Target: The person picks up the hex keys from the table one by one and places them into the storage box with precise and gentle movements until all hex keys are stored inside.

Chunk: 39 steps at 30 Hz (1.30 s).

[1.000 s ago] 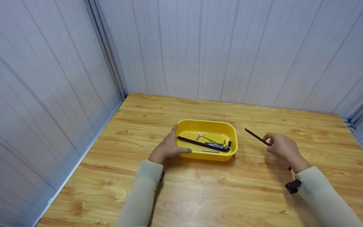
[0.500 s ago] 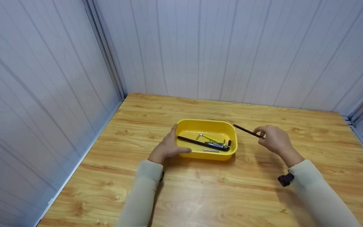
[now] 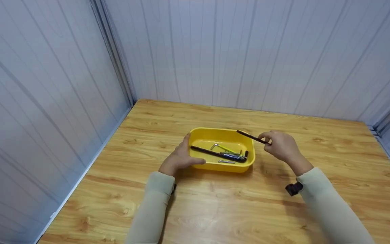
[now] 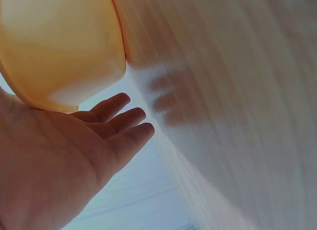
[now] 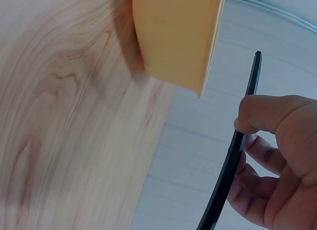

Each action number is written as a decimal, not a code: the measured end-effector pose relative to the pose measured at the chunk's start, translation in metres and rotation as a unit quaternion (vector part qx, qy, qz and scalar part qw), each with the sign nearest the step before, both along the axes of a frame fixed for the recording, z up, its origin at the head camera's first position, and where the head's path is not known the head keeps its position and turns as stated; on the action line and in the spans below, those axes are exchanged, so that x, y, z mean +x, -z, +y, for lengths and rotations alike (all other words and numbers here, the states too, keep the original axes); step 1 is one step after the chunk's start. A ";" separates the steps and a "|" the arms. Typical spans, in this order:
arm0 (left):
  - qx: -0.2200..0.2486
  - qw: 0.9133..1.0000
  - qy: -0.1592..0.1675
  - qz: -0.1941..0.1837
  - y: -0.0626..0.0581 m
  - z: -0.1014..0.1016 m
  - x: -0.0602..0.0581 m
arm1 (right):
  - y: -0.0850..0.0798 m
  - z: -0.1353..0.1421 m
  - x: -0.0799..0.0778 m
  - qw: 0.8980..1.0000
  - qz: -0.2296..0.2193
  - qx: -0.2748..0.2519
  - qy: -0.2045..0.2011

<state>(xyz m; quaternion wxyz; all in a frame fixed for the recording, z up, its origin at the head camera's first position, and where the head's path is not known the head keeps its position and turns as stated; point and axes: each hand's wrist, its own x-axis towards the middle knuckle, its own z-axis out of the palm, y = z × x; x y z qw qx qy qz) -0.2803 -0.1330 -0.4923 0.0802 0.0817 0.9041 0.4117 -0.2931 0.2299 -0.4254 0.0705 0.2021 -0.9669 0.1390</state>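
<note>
Right hand [image 3: 280, 145] pinches rod [image 3: 249, 136]; wrist view reveals palm [image 5: 300, 206].

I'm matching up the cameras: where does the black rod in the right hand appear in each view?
Head: the black rod is right of centre, pinched by the right hand.
Left wrist: not in this picture.
Right wrist: it slants from the upper right down to the bottom edge.
Shared landmark: the yellow bin, near the centre in head, upper left in left wrist, top middle in right wrist.
</note>
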 end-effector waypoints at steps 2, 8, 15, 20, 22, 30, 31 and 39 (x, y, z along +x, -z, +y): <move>-0.001 1.000 -0.001 -0.001 0.001 0.000 0.000 | 0.000 -0.003 0.000 1.000 0.004 -0.003 -0.004; -0.009 1.000 -0.002 -0.004 0.001 0.000 0.001 | -0.002 -0.011 -0.001 1.000 0.002 -0.008 -0.015; -0.008 1.000 -0.003 -0.012 -0.002 0.002 0.001 | -0.009 -0.021 -0.005 1.000 -0.004 -0.007 -0.024; -0.006 1.000 -0.003 -0.013 0.000 0.001 0.001 | -0.013 -0.028 -0.008 0.999 0.001 -0.005 -0.038; -0.005 1.000 -0.002 -0.012 0.000 0.001 0.001 | -0.014 -0.032 -0.008 0.999 0.003 -0.003 -0.041; -0.009 1.000 -0.005 -0.019 0.000 0.002 0.001 | -0.016 -0.048 -0.010 0.998 0.010 0.005 -0.060; -0.008 1.000 -0.004 -0.018 0.000 0.002 0.001 | -0.016 -0.051 -0.010 0.998 0.011 0.005 -0.063; 0.001 1.000 -0.003 -0.007 0.002 0.001 0.001 | -0.017 -0.071 -0.009 0.996 0.019 0.002 -0.082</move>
